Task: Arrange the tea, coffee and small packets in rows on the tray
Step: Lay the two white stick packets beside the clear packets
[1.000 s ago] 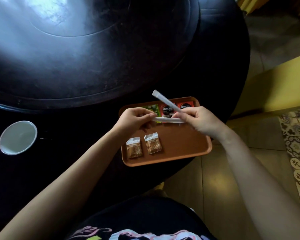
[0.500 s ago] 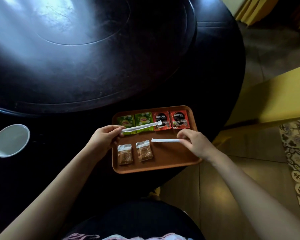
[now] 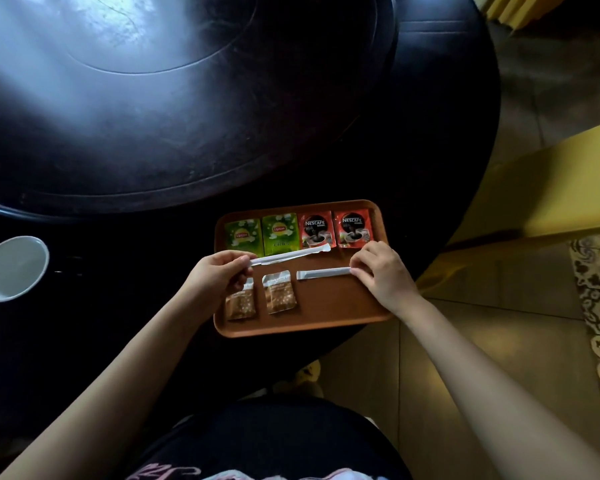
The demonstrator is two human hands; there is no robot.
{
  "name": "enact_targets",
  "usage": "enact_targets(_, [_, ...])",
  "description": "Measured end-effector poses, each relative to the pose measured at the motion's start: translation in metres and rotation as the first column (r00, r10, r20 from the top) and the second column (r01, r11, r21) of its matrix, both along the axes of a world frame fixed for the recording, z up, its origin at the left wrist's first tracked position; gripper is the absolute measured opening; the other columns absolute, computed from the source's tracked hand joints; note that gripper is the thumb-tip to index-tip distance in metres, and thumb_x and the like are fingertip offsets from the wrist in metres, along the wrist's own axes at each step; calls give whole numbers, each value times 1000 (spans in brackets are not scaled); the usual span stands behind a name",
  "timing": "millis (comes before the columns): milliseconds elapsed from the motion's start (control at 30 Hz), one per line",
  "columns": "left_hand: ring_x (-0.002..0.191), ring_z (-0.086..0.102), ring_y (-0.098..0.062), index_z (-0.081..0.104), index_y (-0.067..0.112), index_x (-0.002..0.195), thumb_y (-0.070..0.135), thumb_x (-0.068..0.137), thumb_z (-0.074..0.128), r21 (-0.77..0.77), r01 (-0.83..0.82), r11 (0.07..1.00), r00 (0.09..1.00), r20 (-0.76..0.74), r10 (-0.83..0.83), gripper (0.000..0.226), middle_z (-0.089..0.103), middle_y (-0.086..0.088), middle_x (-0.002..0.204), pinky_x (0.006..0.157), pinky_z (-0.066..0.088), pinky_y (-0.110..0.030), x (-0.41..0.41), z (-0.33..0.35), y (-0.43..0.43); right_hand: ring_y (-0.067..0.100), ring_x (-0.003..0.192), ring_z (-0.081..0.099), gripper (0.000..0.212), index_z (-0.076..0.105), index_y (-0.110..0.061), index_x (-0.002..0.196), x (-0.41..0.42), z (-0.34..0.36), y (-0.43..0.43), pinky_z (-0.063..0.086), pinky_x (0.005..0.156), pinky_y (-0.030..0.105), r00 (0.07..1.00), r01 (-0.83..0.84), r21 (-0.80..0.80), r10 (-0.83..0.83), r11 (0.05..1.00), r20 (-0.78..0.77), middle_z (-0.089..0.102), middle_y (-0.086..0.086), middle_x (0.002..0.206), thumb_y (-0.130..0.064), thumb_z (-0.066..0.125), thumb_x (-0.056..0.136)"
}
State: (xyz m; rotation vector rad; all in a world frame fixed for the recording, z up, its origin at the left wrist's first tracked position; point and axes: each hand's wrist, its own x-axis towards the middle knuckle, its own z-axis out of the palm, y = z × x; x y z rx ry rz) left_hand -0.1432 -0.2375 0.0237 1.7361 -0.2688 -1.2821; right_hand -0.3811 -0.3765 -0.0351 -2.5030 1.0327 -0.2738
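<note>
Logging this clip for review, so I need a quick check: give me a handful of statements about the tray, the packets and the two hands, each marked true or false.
1. Two green tea packets sit left of two red coffee packets along the far edge of the tray. True.
2. The left hand holds a white stick packet by its end. True.
3. The right hand is off the tray and holds nothing. False: its fingers are on the end of a second white stick over the tray.
4. Three brown packets lie at the near left. False: there are two brown packets.
5. A white cup stands on the table, left of the tray. True.
</note>
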Motion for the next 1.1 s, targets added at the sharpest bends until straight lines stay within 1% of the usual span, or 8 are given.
enact_targets(167, [44, 50, -2, 66, 11, 85, 9, 89, 54, -2, 31, 1000, 999, 10, -31, 13, 59, -2, 65, 41, 41, -11, -10, 0, -8, 19, 96, 57, 17, 64, -8, 97, -2, 5, 2, 47, 86, 23, 996, 40, 68, -45, 997, 79, 63, 8, 98, -17, 64, 83])
enact_targets(333, [50, 52, -6, 67, 13, 83, 10, 88, 56, -27, 140, 990, 988, 67, -138, 12, 63, -3, 67, 45, 43, -12, -28, 9, -21, 11, 101, 60, 36, 62, -18, 105, 10, 48, 11, 50, 85, 24, 871, 97, 653, -382, 751, 309, 65, -3, 104, -45, 50, 86])
enact_targets(467, [50, 55, -4, 68, 14, 83, 10, 87, 57, -118, 188, 975, 981, 70, -181, 13, 64, -1, 66, 48, 44, -13, -41, 16, -31, -1, 66, 61, 9, 63, -20, 92, 9, 64, 15, 53, 64, 15, 809, 89, 698, -460, 711, 366, 62, -3, 78, -13, 60, 86])
enact_targets(533, [52, 57, -3, 69, 16, 83, 10, 87, 57, -161, 179, 971, 984, 48, -173, 14, 66, -1, 67, 50, 47, -13, -45, 18, -34, 3, 63, 61, 11, 63, -18, 88, 5, 68, 16, 53, 62, 15, 668, 76, 799, -625, 596, 403, 62, -1, 75, -7, 61, 85])
enact_targets(667, [57, 60, -5, 69, 15, 85, 9, 86, 59, -188, 206, 960, 978, 60, -198, 12, 68, -2, 71, 56, 52, -15, -52, 21, -36, 7, 61, 62, 8, 67, -16, 81, -3, 75, 14, 53, 62, 18, 441, 30, 930, -840, 367, 317, 65, -5, 62, -9, 64, 82])
enact_targets(833, [62, 59, -10, 69, 9, 89, 9, 82, 64, -136, 222, 965, 958, 217, -190, 9, 68, -6, 76, 56, 51, -14, -54, 20, -30, 6, 53, 62, 12, 66, -11, 75, -14, 74, 19, 53, 51, 16, 362, 64, 950, -894, 304, 262, 65, -5, 53, -3, 62, 82])
enact_targets(967, [64, 60, -12, 69, 14, 83, 11, 81, 65, -68, 202, 977, 920, 356, -166, 6, 68, -2, 74, 61, 51, -20, -46, 11, -17, 9, 56, 62, 6, 65, -4, 84, -25, 59, 28, 53, 48, 17, 358, 100, 978, -924, 182, 136, 62, 6, 68, 1, 61, 82])
enact_targets(1100, [79, 61, -12, 69, 15, 88, 17, 80, 66, 42, 98, 994, 763, 639, -102, 9, 66, 4, 82, 72, 47, -24, -24, -4, 1, 14, 64, 60, 7, 63, 0, 90, -28, 42, 38, 54, 50, 19, 386, 280, 948, -922, 153, 35, 61, 9, 72, 1, 61, 83])
